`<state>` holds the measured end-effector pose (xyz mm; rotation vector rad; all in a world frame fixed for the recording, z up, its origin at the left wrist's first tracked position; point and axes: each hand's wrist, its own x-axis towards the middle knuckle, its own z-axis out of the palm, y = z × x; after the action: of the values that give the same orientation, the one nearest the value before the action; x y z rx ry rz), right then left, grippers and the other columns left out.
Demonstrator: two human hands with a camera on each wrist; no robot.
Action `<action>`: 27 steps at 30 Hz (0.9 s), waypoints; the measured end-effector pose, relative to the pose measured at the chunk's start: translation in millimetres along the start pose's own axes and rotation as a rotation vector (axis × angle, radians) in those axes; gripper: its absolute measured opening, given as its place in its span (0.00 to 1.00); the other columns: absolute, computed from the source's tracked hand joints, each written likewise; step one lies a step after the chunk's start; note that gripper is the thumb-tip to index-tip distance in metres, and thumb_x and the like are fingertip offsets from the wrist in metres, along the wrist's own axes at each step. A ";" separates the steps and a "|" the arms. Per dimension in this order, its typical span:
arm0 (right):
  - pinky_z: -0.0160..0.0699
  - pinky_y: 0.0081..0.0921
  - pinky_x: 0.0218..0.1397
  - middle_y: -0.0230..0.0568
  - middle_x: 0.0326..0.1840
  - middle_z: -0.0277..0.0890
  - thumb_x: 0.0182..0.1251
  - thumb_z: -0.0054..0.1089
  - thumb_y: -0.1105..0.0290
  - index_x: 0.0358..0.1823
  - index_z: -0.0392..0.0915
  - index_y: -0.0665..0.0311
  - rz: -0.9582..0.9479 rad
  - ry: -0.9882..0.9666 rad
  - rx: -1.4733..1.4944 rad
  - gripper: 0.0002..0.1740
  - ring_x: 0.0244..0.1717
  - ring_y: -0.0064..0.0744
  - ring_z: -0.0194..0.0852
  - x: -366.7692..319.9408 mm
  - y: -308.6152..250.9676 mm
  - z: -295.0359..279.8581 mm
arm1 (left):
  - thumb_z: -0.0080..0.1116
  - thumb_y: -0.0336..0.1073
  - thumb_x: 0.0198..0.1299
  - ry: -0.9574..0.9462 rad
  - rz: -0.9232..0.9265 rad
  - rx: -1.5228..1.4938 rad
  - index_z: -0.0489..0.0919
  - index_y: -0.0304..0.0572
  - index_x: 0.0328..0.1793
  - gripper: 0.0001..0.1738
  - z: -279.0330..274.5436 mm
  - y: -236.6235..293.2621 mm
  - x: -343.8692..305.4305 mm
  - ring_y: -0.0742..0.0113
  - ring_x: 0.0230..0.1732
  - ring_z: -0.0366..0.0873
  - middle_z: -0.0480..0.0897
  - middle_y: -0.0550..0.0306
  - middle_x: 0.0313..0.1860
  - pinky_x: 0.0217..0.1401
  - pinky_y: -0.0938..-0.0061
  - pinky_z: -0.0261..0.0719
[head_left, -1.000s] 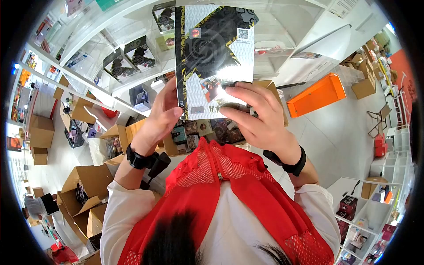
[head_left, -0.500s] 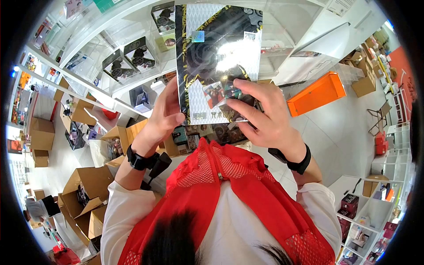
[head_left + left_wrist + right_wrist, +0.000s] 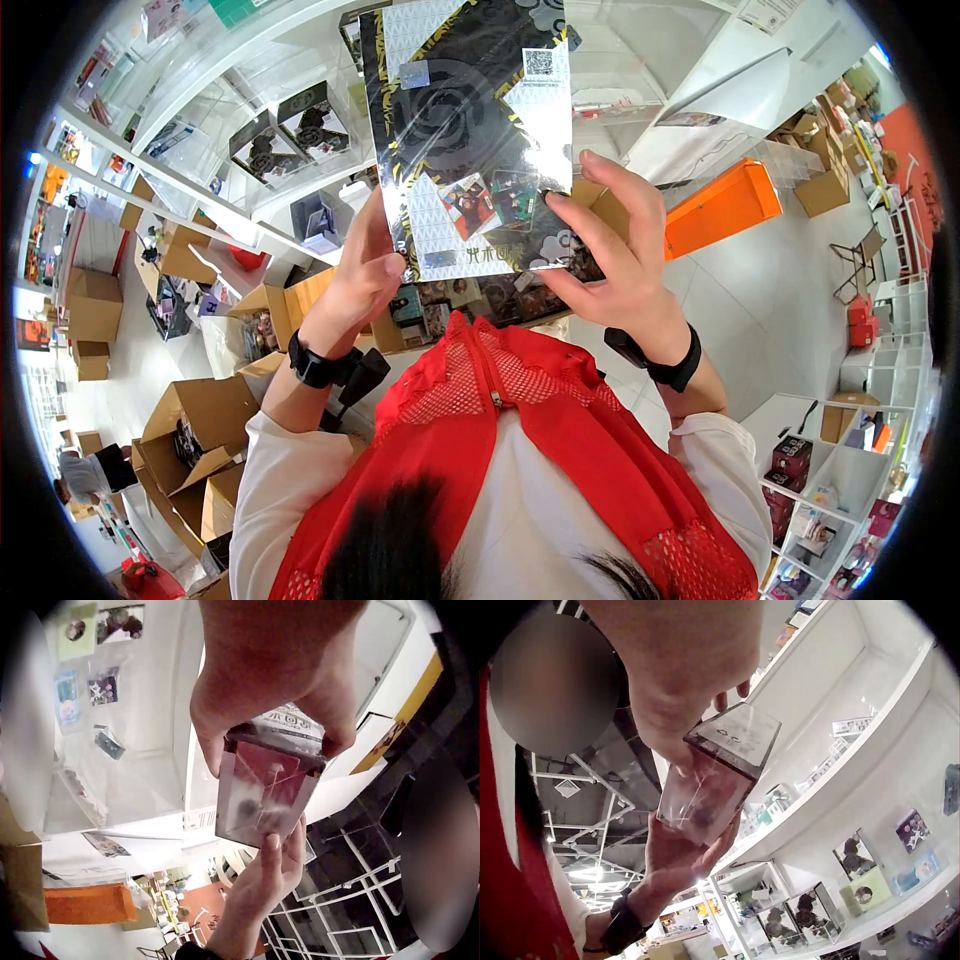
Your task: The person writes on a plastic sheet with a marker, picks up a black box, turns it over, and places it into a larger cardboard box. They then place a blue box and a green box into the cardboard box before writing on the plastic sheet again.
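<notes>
At the lower left of the head view open cardboard cartons stand on the floor. Above them, white shelves carry small black display boxes.

Right of the shelves, the left hand is raised at centre frame. Its palm is against the lower left edge of a flat film-wrapped box, with the thumb lying on the front near that corner. The left wrist view shows the thumb and fingers of this hand clamped on the box's narrow end.

The box is held upright at the upper centre of the frame, above a red mesh vest. It is black and white with gold bands and has a square code near its upper right corner. Its glossy wrap catches the light.

The right hand holds the lower right corner. Its fingers are spread apart along the right edge and behind the box, and its thumb is on the front. The right wrist view shows this hand pinching the box between thumb and fingers.

Farther right an orange crate sits on the pale floor, and white cubby shelving fills the lower right.
</notes>
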<state>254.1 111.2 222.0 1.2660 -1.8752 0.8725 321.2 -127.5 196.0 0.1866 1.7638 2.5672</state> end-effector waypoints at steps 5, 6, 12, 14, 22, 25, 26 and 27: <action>0.64 0.39 0.53 0.49 0.62 0.62 0.30 0.72 0.69 0.50 0.73 0.61 0.003 -0.024 0.007 0.36 0.54 0.45 0.66 -2.5 2.7 0.3 | 0.69 0.57 0.40 0.010 0.013 0.005 0.52 0.32 0.70 0.58 -3.8 -4.7 -0.5 0.65 0.64 0.63 0.66 0.53 0.62 0.65 0.70 0.59; 0.64 0.39 0.55 0.49 0.63 0.60 0.32 0.73 0.68 0.52 0.72 0.62 -0.001 -0.049 0.005 0.37 0.55 0.46 0.65 -3.9 4.2 0.4 | 0.69 0.56 0.39 0.011 0.006 0.006 0.52 0.32 0.70 0.57 -6.9 -6.5 -1.6 0.65 0.64 0.63 0.66 0.52 0.62 0.65 0.70 0.60; 0.54 0.40 0.67 0.52 0.71 0.42 0.52 0.67 0.68 0.70 0.42 0.63 0.564 -0.160 0.849 0.49 0.66 0.46 0.53 -9.2 8.8 11.1 | 0.67 0.54 0.38 0.022 -0.025 -0.031 0.53 0.31 0.69 0.56 -11.9 -8.9 -9.3 0.63 0.64 0.63 0.65 0.51 0.63 0.65 0.69 0.60; 0.57 0.36 0.65 0.47 0.69 0.49 0.56 0.63 0.70 0.71 0.34 0.65 0.731 -0.254 1.081 0.51 0.66 0.39 0.54 -5.8 2.3 8.2 | 0.66 0.54 0.37 0.031 -0.008 -0.033 0.53 0.31 0.69 0.56 -18.7 -19.2 -12.2 0.62 0.64 0.63 0.65 0.50 0.64 0.65 0.68 0.60; 0.67 0.29 0.56 0.44 0.61 0.63 0.53 0.64 0.73 0.70 0.40 0.68 0.897 -0.172 1.157 0.48 0.58 0.33 0.66 2.1 -5.9 9.4 | 0.65 0.49 0.43 -0.043 -0.031 -0.105 0.53 0.32 0.69 0.51 -19.6 -18.3 -9.2 0.62 0.64 0.64 0.65 0.51 0.63 0.65 0.67 0.61; 0.70 0.28 0.52 0.46 0.56 0.68 0.47 0.67 0.70 0.67 0.48 0.69 0.860 -0.091 0.898 0.47 0.55 0.35 0.70 5.7 -8.7 9.4 | 0.59 0.30 0.52 -0.037 0.086 -0.006 0.47 0.38 0.73 0.45 -21.1 -21.0 2.7 0.62 0.66 0.60 0.59 0.53 0.69 0.66 0.67 0.61; 0.71 0.27 0.51 0.47 0.55 0.69 0.44 0.68 0.69 0.66 0.52 0.69 0.839 -0.060 0.788 0.47 0.53 0.35 0.71 7.3 -10.4 10.0 | 0.57 0.26 0.52 0.020 0.196 0.107 0.44 0.40 0.74 0.45 -12.7 -19.6 8.7 0.61 0.67 0.59 0.53 0.53 0.71 0.65 0.67 0.62; 0.72 0.28 0.50 0.48 0.53 0.70 0.42 0.69 0.68 0.64 0.54 0.69 0.755 -0.044 0.611 0.46 0.52 0.38 0.72 7.0 -9.7 12.8 | 0.55 0.22 0.53 0.077 0.305 0.220 0.41 0.42 0.74 0.47 -1.2 -13.2 14.7 0.60 0.68 0.58 0.48 0.54 0.73 0.65 0.67 0.63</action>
<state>259.1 94.4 222.5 0.8622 -2.2405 1.9359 305.8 -122.6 184.6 0.3945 2.2024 2.5962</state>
